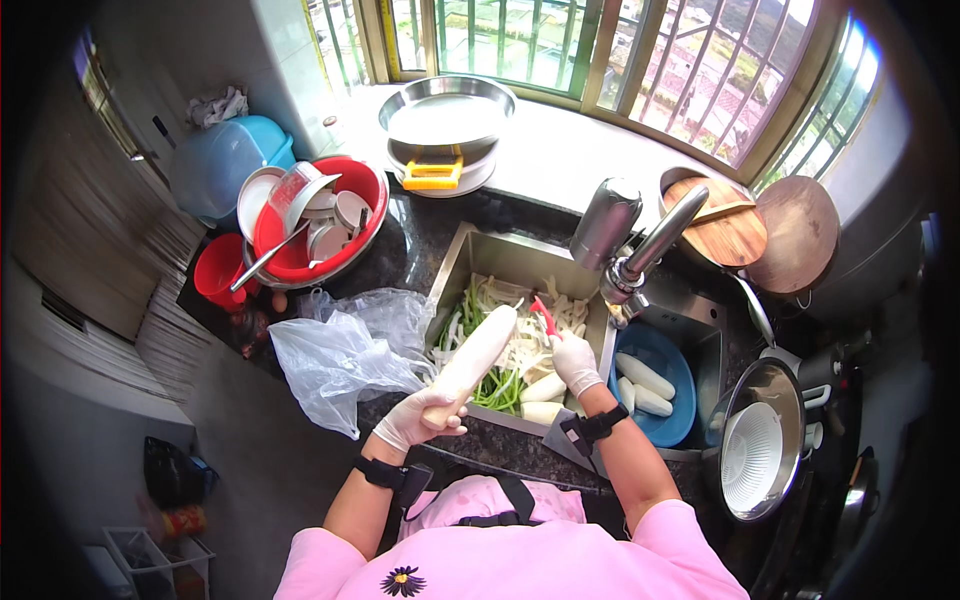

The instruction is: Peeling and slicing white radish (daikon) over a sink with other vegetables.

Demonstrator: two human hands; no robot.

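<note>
Gloved in white, my left hand (420,420) grips the near end of a long white radish (475,358), which slants up and to the right over the sink. My right hand (576,361), gloved too, holds a red-handled peeler (545,315) just right of the radish's far end; the two look slightly apart. Below them the steel sink (504,250) contains pale peel strips (571,309), green leaf stalks (501,390) and shorter radish pieces (543,388). Several peeled radishes (645,375) lie in a blue basin (679,424) in the smaller sink to the right.
Plastic bags (337,367) spread over the counter left of the sink. Behind them stands a red basin (371,187) of bowls. The faucet (649,232) arches over the sink's right side. A steel bowl with a white colander (752,450) sits at right.
</note>
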